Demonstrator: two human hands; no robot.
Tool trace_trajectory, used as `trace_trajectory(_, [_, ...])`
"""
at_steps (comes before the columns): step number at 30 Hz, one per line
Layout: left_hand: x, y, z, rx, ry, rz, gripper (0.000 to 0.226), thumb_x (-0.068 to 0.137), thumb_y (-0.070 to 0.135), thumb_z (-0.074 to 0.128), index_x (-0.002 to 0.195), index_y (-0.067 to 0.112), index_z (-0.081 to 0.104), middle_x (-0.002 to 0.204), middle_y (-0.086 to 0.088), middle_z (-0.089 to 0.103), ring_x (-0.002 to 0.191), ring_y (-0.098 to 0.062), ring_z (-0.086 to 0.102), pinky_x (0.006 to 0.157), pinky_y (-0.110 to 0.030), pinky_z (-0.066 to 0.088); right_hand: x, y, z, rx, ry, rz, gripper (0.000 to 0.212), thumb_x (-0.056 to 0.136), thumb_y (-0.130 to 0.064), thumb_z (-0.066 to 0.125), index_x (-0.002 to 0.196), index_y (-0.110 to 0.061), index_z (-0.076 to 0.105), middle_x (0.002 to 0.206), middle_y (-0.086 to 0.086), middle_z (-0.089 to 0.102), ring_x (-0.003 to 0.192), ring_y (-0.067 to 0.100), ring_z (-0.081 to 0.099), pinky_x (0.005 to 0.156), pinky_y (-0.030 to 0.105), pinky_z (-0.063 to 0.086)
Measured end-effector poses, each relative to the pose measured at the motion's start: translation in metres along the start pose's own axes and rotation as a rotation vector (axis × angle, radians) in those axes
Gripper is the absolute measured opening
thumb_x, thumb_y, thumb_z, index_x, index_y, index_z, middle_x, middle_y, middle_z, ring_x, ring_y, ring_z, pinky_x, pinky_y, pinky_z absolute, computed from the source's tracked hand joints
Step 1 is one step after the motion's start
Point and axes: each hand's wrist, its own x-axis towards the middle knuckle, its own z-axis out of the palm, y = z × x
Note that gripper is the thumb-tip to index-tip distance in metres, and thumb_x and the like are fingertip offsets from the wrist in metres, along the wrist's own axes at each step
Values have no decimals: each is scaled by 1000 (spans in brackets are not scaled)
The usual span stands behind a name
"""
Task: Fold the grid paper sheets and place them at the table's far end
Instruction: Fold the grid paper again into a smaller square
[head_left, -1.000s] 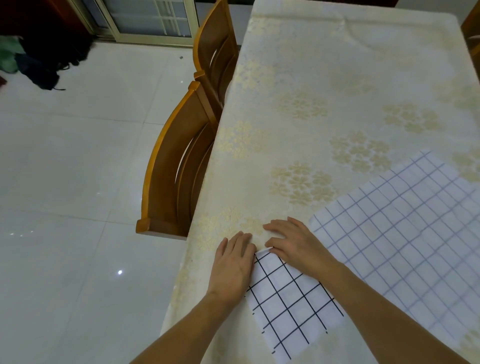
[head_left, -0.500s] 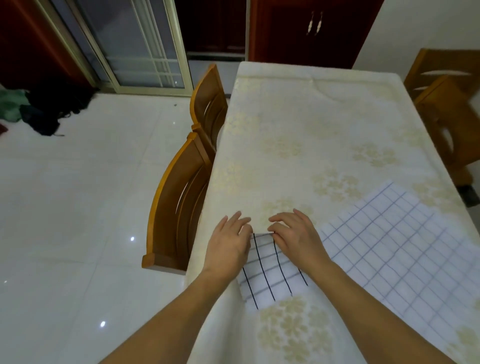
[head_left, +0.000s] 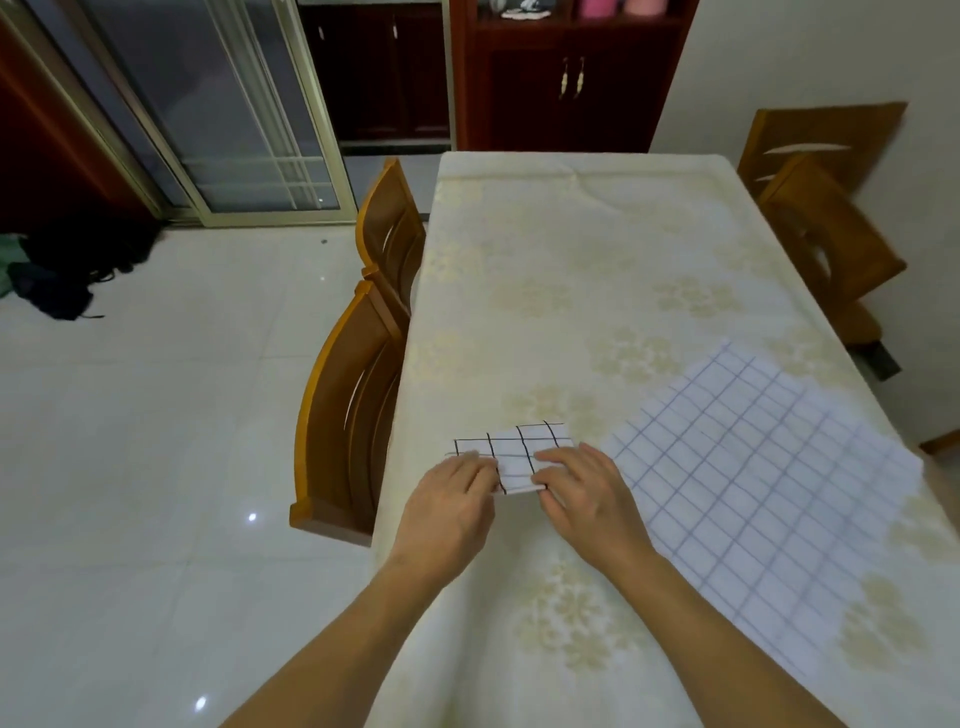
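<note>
A small folded grid paper (head_left: 521, 448), white with bold black lines, is held just above the table near its left edge. My left hand (head_left: 451, 503) pinches its left side and my right hand (head_left: 584, 493) pinches its right side; the near part of the paper is hidden under my fingers. To the right, a large unfolded grid paper sheet (head_left: 758, 493) with thin lines lies flat on the table (head_left: 571, 249), reaching toward the right edge. The table's far end holds no paper.
A cream floral cloth covers the table. Two wooden chairs (head_left: 356, 415) stand tucked along the left side, and two more chairs (head_left: 823, 228) along the right. A dark wooden cabinet (head_left: 561, 83) stands beyond the far end. White tiled floor lies to the left.
Both hands went from pressing the folded paper flat to pinching it at its sides, slightly raised. The paper looks shorter than a second ago. My head has tilted up, showing the table's far end.
</note>
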Motion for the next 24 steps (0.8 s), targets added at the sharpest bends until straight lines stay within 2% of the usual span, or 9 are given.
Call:
trace_trajectory(2, [-26,12,6,-59,-69,14,14,84,9,59,97,11,62,98,-5,64,90,-25,59,79,-39,50,-37,-6,4,28,-42,25,8,83,-14,65,88,-14,71,109,2,68,98,23,63,90,45,51])
trace_trajectory(5, [-65,29,14,-113,-158,42,15,82,13,59,97,13,62,97,-2,64,87,-22,59,77,-35,49,-89,-16,7,58,-92,75,8,80,-13,69,87,-16,70,110,0,66,97,21,62,99,40,46])
trace_trajectory(9, [-106,44,26,-138,-276,86,16,81,17,59,97,17,63,98,2,65,89,-20,59,78,-32,51,-144,-31,8,53,-154,117,11,78,-11,72,85,-18,68,110,-1,65,101,15,58,101,45,46])
trace_trajectory(16, [-128,53,30,-148,-396,91,15,83,21,53,95,22,62,90,7,65,76,-14,56,61,-26,51,-181,-41,7,32,-208,164,7,82,-15,69,85,-22,67,111,-4,64,102,12,61,102,46,47])
trace_trajectory(20, [-112,48,35,-128,-327,60,17,83,20,55,97,20,65,90,5,66,77,-15,58,68,-28,53,-162,-37,6,-14,-161,173,6,83,-15,74,87,-19,70,112,-2,65,101,16,61,108,45,42])
trace_trajectory(22, [-100,43,39,-100,-297,62,20,82,18,57,100,18,67,96,2,68,85,-17,61,80,-30,53,-149,-31,10,-43,-137,167,4,87,-18,68,89,-19,71,114,0,65,104,17,60,110,46,41])
trace_trajectory(24, [-88,37,45,-51,-288,57,25,84,20,56,106,16,67,107,0,70,100,-19,63,95,-36,51,-136,-24,15,-73,-127,172,12,90,-22,60,90,-18,71,115,0,65,107,16,60,110,48,40])
